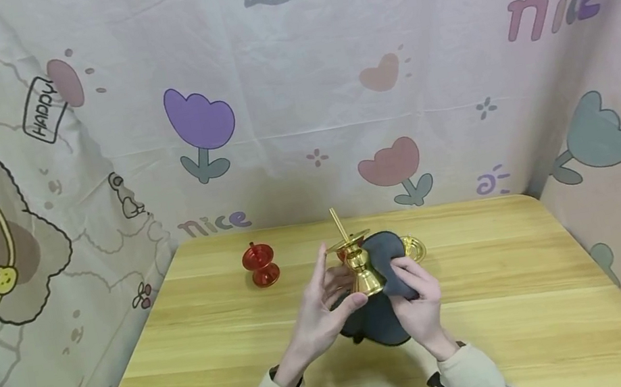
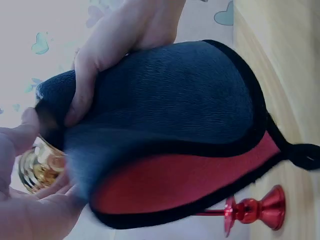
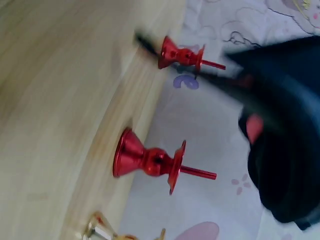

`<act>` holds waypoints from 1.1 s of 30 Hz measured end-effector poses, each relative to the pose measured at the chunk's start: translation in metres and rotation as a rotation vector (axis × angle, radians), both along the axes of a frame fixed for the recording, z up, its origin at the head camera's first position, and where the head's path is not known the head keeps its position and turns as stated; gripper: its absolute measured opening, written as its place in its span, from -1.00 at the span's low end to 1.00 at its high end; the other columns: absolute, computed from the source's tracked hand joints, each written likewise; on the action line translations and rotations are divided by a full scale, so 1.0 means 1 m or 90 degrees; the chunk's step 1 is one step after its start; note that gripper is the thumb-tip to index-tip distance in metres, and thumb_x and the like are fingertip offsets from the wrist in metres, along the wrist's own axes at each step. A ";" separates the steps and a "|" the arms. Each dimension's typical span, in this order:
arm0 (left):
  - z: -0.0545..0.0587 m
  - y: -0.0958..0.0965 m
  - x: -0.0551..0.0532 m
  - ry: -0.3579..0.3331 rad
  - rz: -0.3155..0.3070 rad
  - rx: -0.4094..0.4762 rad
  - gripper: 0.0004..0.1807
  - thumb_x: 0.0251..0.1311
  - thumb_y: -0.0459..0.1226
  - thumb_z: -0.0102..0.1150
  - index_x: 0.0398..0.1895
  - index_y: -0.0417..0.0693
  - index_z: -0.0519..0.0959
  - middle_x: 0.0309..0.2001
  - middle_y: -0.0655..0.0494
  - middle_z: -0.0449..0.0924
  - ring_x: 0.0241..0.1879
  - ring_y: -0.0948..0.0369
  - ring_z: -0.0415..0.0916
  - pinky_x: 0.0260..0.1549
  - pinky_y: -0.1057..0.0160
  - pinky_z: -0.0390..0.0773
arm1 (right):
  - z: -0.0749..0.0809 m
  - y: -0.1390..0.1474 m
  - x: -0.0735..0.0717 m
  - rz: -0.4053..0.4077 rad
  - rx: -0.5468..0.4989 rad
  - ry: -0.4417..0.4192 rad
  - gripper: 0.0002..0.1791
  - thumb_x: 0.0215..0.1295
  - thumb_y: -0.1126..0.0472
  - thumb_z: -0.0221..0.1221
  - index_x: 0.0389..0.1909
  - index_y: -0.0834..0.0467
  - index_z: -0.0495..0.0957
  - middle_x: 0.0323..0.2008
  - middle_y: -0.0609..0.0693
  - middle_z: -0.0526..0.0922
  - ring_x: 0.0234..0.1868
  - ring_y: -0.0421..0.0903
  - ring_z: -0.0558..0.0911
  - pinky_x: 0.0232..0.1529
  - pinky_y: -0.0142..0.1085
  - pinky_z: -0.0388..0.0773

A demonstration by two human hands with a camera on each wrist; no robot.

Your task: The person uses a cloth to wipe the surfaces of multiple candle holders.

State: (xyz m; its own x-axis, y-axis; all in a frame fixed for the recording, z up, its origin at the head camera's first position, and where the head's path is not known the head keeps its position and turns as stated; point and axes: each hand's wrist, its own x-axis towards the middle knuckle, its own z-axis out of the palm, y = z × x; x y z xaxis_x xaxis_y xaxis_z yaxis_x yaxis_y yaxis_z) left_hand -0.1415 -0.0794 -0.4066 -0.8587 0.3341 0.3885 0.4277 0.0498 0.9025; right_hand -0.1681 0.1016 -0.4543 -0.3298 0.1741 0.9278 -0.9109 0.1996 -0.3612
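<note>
A shiny gold candlestick [image 1: 365, 279], with a flared foot, a round dish and a thin upright spike, is held up above the table in my left hand [image 1: 317, 315]. The thumb lies near its foot and the fingers go behind it. My right hand [image 1: 420, 305] grips a dark blue-grey cloth [image 1: 382, 320] against the candlestick's right side. Black edging and a red underside [image 2: 165, 182] show on the cloth in the left wrist view. There the cloth hides most of the candlestick. In the right wrist view, the blurred cloth [image 3: 295, 115] hangs at the right.
One red candlestick [image 1: 261, 264] stands on the wooden table [image 1: 201, 349] to the left. A second red candlestick [image 3: 150, 160] is mostly hidden behind my hands in the head view. Another gold candlestick [image 1: 415, 248] stands right of them. A patterned curtain [image 1: 281, 89] hangs behind the table.
</note>
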 end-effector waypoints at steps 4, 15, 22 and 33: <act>0.000 0.000 -0.003 0.014 -0.001 -0.020 0.07 0.32 -0.33 0.27 0.63 -0.20 -0.30 0.18 -0.28 0.60 0.16 -0.11 0.60 0.23 -0.09 0.54 | 0.000 0.000 0.001 0.010 -0.025 -0.061 -0.68 -0.18 0.77 0.13 -0.35 0.52 0.67 -0.37 0.34 0.62 -0.15 -0.29 0.64 -0.05 -0.58 0.54; 0.006 0.000 0.000 -0.077 0.048 -0.051 0.25 0.07 -0.22 0.52 0.65 -0.03 -0.21 0.08 -0.10 0.63 0.05 0.09 0.61 0.10 0.27 0.59 | -0.003 -0.004 -0.005 -0.129 0.106 0.198 -0.80 -0.05 0.54 0.05 -0.47 0.48 0.65 -0.45 0.33 0.59 -0.41 0.14 0.55 -0.30 -0.18 0.53; 0.001 -0.005 -0.004 -0.024 -0.016 -0.001 0.13 0.19 -0.29 0.41 0.64 -0.09 -0.19 0.14 -0.23 0.62 0.11 0.10 0.61 0.19 0.27 0.56 | -0.001 -0.004 -0.002 -0.024 0.024 0.076 -0.69 -0.22 0.69 0.02 -0.40 0.57 0.64 -0.40 0.39 0.57 -0.23 -0.10 0.63 -0.09 -0.47 0.61; 0.002 -0.007 -0.007 -0.066 -0.025 -0.015 0.08 0.23 -0.20 0.39 0.64 -0.04 -0.14 0.26 -0.18 0.51 0.22 -0.02 0.51 0.30 0.09 0.50 | -0.005 -0.003 -0.004 -0.002 -0.013 0.021 -0.65 -0.22 0.76 0.03 -0.35 0.60 0.64 -0.39 0.39 0.59 -0.16 -0.22 0.64 -0.03 -0.55 0.58</act>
